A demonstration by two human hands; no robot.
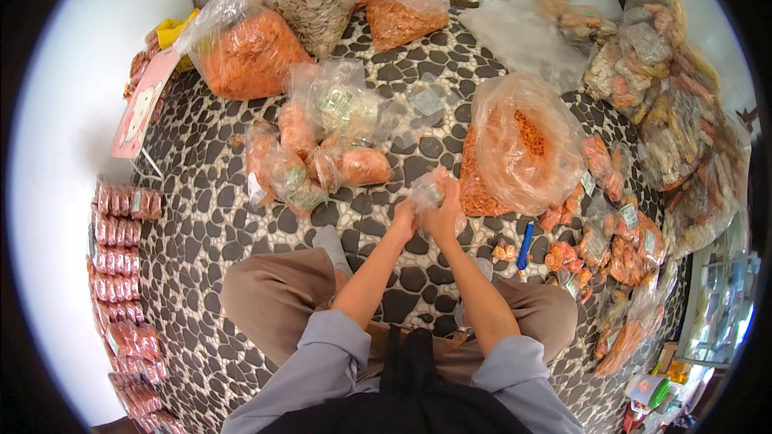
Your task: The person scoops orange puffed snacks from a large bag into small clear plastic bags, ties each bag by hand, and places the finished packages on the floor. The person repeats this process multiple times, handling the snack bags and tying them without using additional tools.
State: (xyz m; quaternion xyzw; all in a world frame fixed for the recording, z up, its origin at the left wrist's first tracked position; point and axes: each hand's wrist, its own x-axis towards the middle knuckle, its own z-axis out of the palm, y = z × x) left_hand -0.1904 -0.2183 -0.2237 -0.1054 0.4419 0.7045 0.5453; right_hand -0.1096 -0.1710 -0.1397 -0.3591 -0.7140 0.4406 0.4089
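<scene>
Between my crossed legs and the large bags, my left hand (pixel 405 218) and my right hand (pixel 445 208) grip a crumpled clear plastic bag (pixel 426 190). Its contents are mostly hidden by my fingers. Just right of my hands stands a large open plastic bag (pixel 526 150) of orange, crumbly snack pieces, its mouth folded outward. To the left lie several filled plastic packs (pixel 365 167) of orange food. Beyond them, flat clear bags with green print (pixel 335 102) are heaped. A blue utility knife (pixel 525 247) rests on the floor near my right knee.
Filled bags of orange snacks (pixel 256 54) and grey discs (pixel 310 6) stand at the back. Small labelled packs (pixel 624 253) and a pile of large bags (pixel 681 96) are on the right. Stacked reddish packs (pixel 116 259) line the left wall, near a pink folding table (pixel 145 105).
</scene>
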